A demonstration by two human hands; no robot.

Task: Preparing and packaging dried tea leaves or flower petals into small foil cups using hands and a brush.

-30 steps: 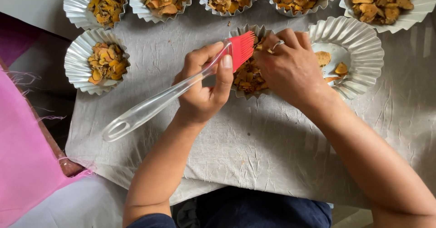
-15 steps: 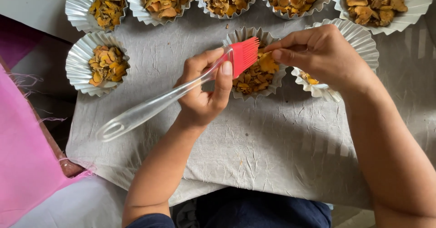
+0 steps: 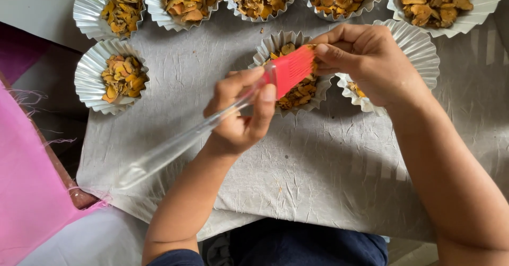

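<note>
Grey crinkled cloth covers the table; fluted foil cups of yellow-orange dried slices are set along the far edge, one more at left. Pink fabric lies at the left.

Head view: a brush with clear handle and red bristles is gripped by the left hand, fingers wrapped tight, bristles held over the middle cup. The right hand is pinched narrow at the bristle tip; whether a slice is held cannot be told. A near-empty cup sits under it.

Risks, as judged: the light cup could be tipped by brush pressure, slices could be flicked onto the cloth, and the cup under the wrist could be crushed.
</note>
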